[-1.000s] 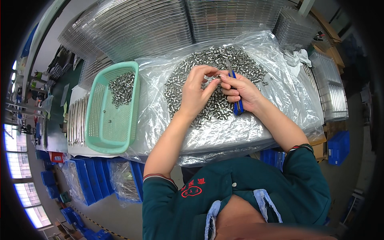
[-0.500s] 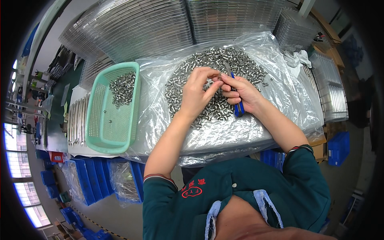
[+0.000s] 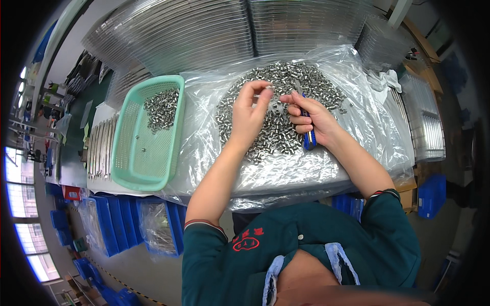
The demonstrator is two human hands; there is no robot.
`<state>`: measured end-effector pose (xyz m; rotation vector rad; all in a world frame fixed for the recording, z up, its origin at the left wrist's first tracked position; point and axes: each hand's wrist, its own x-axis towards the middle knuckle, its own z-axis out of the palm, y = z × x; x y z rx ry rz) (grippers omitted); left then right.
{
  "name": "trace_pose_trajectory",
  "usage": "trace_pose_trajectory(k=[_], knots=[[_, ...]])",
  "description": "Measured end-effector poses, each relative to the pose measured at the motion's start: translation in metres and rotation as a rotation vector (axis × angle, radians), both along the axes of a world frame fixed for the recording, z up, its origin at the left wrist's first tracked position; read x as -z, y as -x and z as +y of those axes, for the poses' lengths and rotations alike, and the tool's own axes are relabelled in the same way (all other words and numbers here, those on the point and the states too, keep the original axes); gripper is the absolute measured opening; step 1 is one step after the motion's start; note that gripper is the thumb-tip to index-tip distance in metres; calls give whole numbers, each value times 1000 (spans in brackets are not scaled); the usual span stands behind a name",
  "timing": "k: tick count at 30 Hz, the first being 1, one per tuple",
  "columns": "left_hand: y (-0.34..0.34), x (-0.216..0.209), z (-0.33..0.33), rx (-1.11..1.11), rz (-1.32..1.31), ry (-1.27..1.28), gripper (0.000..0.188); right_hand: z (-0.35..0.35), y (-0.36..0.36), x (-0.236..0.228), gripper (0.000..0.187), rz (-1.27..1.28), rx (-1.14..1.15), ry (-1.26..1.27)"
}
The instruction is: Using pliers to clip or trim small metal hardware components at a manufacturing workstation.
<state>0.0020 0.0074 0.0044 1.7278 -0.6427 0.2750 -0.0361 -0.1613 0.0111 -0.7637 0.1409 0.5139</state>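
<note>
A wide heap of small shiny metal sleeves (image 3: 275,137) lies on a plastic-covered table. Over the heap, my left hand (image 3: 250,109) is closed in a pinch, with one small metal sleeve (image 3: 269,87) at its fingertips. My right hand (image 3: 312,118) is wrapped round a blue-handled utility knife (image 3: 309,138), whose metal end points away from me. The right thumb and forefinger are near the left fingertips but apart from them. Whether those two fingers also hold a small piece is too fine to make out.
A light green perforated basket (image 3: 145,181) with a smaller pile of metal sleeves (image 3: 162,109) stands left of the heap. Clear plastic trays (image 3: 173,38) are stacked along the back. Metal rods (image 3: 102,145) lie at the left; blue bins (image 3: 117,224) sit below the table edge.
The hands have separated a little; before, their fingertips met over the heap. My left hand has drawn slightly up with the small sleeve. The knife remains in the right hand.
</note>
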Motion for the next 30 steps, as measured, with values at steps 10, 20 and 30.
trace_pose_trajectory(k=[10, 20, 30], knots=[[-27, -16, 43, -236, 352, 929, 42, 1, -1, -3, 28, 27, 18, 18], [-32, -8, 43, -314, 239, 813, 25, 3, 6, 3, 34, -638, 239, 962], [-15, -71, 66, -339, -12, 899, 19, -7, 6, 1, 18, -1017, 311, 1685]])
